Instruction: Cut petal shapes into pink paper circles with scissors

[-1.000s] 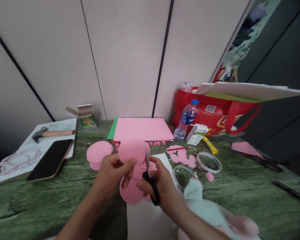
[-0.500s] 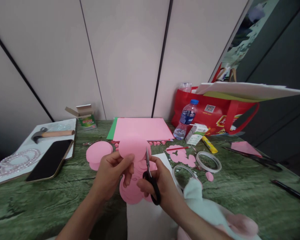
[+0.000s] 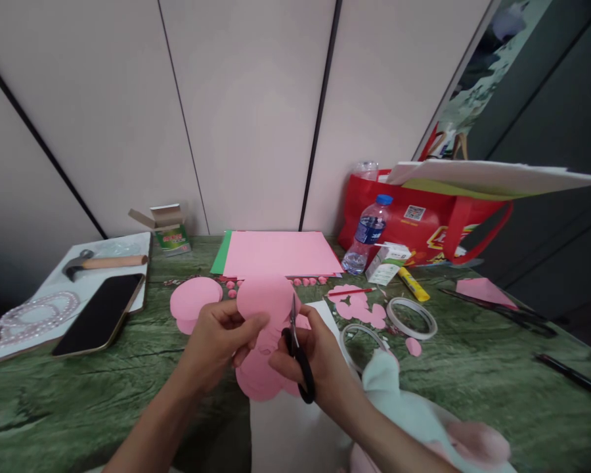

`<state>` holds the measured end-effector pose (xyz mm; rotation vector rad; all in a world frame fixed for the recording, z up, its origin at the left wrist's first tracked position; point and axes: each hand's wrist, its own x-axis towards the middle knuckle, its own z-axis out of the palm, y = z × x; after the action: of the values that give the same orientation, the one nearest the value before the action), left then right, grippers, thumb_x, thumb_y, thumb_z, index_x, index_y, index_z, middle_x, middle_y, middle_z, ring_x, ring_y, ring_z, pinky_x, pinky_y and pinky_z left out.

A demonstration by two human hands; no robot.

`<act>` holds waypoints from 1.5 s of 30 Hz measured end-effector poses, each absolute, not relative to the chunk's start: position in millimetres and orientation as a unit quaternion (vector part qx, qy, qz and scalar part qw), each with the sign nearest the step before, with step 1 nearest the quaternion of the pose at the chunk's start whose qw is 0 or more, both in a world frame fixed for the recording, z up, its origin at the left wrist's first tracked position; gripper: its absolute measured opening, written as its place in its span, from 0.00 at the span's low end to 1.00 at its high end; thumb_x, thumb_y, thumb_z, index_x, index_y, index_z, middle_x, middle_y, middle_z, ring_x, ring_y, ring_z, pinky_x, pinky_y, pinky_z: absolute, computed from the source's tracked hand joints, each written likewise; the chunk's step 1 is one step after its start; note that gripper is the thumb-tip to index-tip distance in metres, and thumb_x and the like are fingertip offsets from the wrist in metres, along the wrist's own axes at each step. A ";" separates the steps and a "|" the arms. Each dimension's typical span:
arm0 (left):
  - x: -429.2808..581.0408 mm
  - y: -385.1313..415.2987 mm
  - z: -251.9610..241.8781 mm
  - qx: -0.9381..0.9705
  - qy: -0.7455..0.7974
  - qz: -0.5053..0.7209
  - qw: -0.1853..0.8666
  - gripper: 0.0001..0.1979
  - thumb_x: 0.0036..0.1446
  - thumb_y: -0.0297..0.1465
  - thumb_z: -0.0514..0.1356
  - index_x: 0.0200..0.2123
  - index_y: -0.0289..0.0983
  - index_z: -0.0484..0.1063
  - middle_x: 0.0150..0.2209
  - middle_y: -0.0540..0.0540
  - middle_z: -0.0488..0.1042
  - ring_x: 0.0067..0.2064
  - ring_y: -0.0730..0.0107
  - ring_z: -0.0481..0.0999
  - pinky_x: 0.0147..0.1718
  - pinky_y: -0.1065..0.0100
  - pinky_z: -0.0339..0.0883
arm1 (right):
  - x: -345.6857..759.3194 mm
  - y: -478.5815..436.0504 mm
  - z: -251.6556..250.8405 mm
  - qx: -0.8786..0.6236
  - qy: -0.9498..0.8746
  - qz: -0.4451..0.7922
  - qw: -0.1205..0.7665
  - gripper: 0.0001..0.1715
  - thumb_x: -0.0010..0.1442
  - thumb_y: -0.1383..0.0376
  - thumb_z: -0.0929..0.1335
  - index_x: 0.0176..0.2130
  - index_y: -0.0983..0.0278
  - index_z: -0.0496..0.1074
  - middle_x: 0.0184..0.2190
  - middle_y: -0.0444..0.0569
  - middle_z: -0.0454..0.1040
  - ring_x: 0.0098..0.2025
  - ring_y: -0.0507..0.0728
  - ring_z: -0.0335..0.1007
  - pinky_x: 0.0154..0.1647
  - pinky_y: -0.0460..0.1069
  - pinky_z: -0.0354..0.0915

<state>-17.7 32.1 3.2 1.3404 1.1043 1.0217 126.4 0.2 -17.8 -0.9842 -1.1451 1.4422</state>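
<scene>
Between thumb and fingers, my left hand (image 3: pixel 229 338) pinches a round pink paper piece (image 3: pixel 263 299) raised above the table. My right hand (image 3: pixel 315 355) grips black-handled scissors (image 3: pixel 295 348), their blades pointing up at the right edge of that piece. Below the hands, pink paper circles (image 3: pixel 259 381) overlap on a white sheet (image 3: pixel 295 433). More round pink pieces (image 3: pixel 196 299) lie stacked to the left of my left hand. Pink offcuts (image 3: pixel 357 302) with a red pencil (image 3: pixel 349 292) across them lie to the right.
Behind the hands lies a stack of coloured paper (image 3: pixel 283 253). A water bottle (image 3: pixel 368 233), red bag (image 3: pixel 404 217) and tape rolls (image 3: pixel 412 318) stand or lie right. On the left are a phone (image 3: pixel 101 315), hammer (image 3: pixel 103 263) and beads (image 3: pixel 39 315). A plush toy (image 3: pixel 414 420) sits front right.
The held paper piece has shifted slightly right and down. The scissors have tilted a little, their blades still at the paper's right edge.
</scene>
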 end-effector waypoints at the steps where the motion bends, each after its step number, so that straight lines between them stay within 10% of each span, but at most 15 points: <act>1: -18.1 32.1 3.2 0.564 0.464 0.429 0.531 0.14 0.45 0.34 0.60 0.16 0.33 0.63 0.09 0.57 0.60 0.09 0.86 0.54 0.07 0.80 0.45 | 126.7 0.5 -18.0 -0.410 -0.476 0.595 0.502 0.34 0.38 0.67 0.73 0.42 0.62 0.54 0.20 0.36 0.63 0.21 0.47 0.58 0.21 0.42 0.53; 45: -11.4 30.0 3.8 0.534 0.425 0.474 0.556 0.11 0.46 0.32 0.60 0.18 0.34 0.63 0.11 0.57 0.60 0.10 0.86 0.56 0.09 0.80 0.46 | 122.7 -1.6 -18.4 -0.448 -0.459 0.595 0.484 0.35 0.38 0.62 0.73 0.41 0.63 0.53 0.15 0.35 0.63 0.16 0.47 0.57 0.18 0.42 0.54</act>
<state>-11.4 30.0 3.8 1.2615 1.0038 1.1179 122.7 -1.6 -18.4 -1.0919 -1.1177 1.4494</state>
